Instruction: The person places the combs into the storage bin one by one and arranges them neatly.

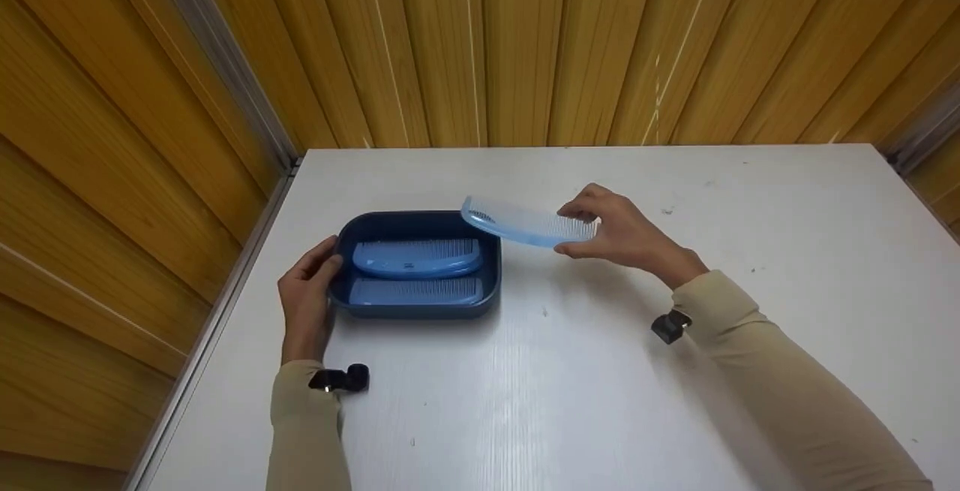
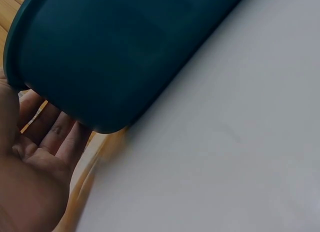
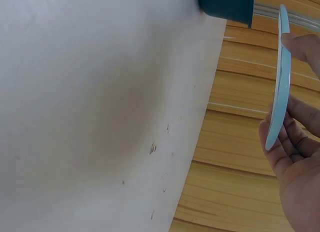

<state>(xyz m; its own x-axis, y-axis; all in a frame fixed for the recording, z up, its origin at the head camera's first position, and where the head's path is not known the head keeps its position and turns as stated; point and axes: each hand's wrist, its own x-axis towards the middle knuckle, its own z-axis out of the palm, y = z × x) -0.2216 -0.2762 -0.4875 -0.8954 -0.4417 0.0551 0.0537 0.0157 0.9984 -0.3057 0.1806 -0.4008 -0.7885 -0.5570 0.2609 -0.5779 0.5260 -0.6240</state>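
Observation:
A dark blue tub (image 1: pixel 412 312) stands on the table's left half. My left hand (image 1: pixel 306 296) grips its left side, the thumb over the rim and the fingers outside; the left wrist view shows those fingers along the tub's wall (image 2: pixel 100 57). Inside lie light blue combs: one at the back (image 1: pixel 409 257), apparently on top of another, and one at the front (image 1: pixel 416 293). Between thumb and fingers, my right hand (image 1: pixel 626 228) pinches another light blue comb (image 1: pixel 525 228) by its right end. That comb is raised, its left end over the tub's right back corner.
The white table (image 1: pixel 600 401) has small dark marks on its surface. Yellow wood-look panels (image 1: pixel 525 48) rise behind it and on the left, with a grey metal post (image 1: pixel 225 48) at the corner. A small black device (image 1: pixel 671 326) sits at each wrist.

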